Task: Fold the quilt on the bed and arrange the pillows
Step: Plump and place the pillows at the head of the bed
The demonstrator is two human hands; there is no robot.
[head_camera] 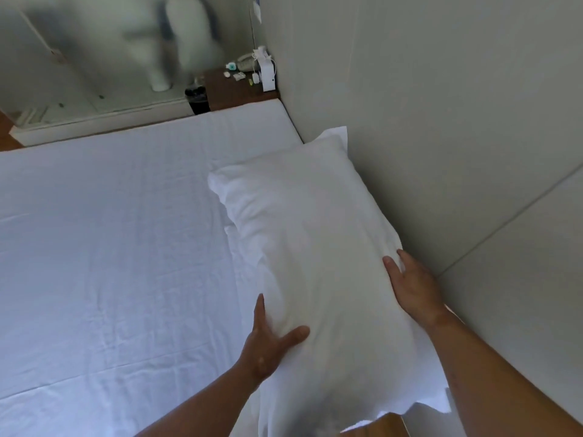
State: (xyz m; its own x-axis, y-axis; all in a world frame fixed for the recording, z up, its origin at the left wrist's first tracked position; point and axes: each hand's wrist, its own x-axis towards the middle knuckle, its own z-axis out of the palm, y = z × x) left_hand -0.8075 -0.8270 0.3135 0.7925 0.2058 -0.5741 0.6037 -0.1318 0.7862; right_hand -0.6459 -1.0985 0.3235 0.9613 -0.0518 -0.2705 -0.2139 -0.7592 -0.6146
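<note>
Pillow (315,247) between hands; left hand (268,345), right hand (413,285) clasping its sides, thumbs on top.

Plain pale padded wall panels (457,121) close the right side, a dark wooden nightstand (235,93) in the far corner carries a telephone (245,62) and a white box (268,78) — a black bin (198,100) beside it — and wood floor (6,134) shows at left.

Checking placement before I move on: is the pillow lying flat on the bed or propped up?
Lying flat: the pillow rests lengthwise on the sheet beside the wall, both hands on its sides.
</note>
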